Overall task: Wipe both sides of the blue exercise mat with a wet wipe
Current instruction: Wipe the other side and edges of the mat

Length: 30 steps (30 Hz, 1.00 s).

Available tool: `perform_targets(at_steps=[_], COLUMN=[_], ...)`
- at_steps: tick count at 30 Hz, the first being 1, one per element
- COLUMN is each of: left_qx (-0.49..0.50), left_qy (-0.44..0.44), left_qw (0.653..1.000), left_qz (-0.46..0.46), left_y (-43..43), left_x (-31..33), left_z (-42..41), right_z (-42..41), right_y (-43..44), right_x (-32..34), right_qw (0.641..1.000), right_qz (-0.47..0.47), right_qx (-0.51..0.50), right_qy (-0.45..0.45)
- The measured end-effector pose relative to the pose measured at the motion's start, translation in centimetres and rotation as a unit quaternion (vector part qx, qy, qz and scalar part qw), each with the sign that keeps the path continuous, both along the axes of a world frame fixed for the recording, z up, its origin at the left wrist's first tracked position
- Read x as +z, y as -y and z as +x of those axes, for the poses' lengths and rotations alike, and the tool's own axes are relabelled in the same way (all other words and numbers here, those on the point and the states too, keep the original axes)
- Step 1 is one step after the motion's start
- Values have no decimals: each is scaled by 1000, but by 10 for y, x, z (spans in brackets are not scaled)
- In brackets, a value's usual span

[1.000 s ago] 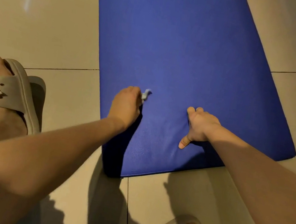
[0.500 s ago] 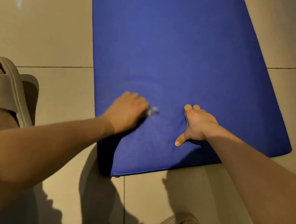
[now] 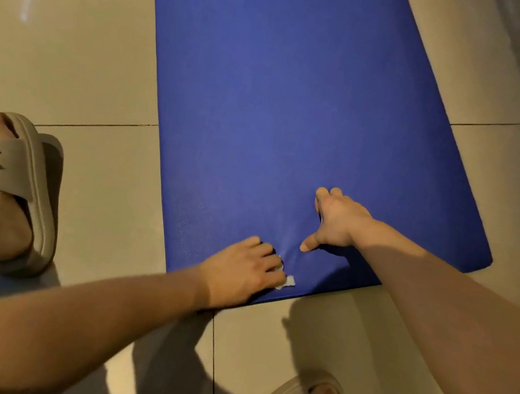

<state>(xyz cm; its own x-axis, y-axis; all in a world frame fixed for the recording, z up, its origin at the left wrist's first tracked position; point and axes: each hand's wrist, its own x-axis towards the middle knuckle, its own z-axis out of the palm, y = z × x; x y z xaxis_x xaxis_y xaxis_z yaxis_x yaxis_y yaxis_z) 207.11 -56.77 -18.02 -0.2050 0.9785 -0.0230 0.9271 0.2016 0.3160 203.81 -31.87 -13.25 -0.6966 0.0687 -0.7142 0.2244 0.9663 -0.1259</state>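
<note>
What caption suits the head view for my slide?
Left hand holds a wet wipe at the near edge of the blue mat; right hand presses it.

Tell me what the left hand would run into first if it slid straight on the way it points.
Most likely the right hand: its thumb lies just ahead of the left hand, with only bare blue mat between.

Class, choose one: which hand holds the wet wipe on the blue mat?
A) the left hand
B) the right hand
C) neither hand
A: the left hand grips the wet wipe near the closest edge of the blue mat, while the right hand only presses on it.
</note>
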Motion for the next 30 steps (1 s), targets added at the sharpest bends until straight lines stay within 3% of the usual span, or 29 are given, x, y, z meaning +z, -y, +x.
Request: perform_targets(at_steps=[2,5,7,9,13,17,20,22,25,28,30], left_qx=[29,304,414,432,326,116,-31,-49,112,329,395], left_qy=[-52,-91,-51,-1,50,130,90,32,-26,-11,4], left_qw=[998,948,909,902,942,985,995,998,992,944,918], left_qz=[23,15,-14,15,62,0,-12,20,52,18,24], left_y=[-3,4,9,0,-31,-38,-32,-34,-29,-23,-31], left_x=[1,9,14,19,17,5,1,0,0,4,8], left_z=[-43,-119,-139,-128,-52,27,-1,-43,-115,-150,-130], right_z=[1,13,25,28,15,19,20,18,16,17,18], right_y=[-10,-26,-28,-27,-26,-27,-28,-28,-28,-28,-28], right_x=[7,11,6,1,3,1,0,2,2,3,4], right_qw=[1000,994,988,987,986,987,987,987,986,987,988], right_qz=[-5,83,106,107,100,98,93,91,91,89,86], right_qx=[-23,-42,-56,-59,-56,-59,-61,-62,-61,-62,-62], right_qy=[1,48,97,107,118,115,116,121,123,121,113])
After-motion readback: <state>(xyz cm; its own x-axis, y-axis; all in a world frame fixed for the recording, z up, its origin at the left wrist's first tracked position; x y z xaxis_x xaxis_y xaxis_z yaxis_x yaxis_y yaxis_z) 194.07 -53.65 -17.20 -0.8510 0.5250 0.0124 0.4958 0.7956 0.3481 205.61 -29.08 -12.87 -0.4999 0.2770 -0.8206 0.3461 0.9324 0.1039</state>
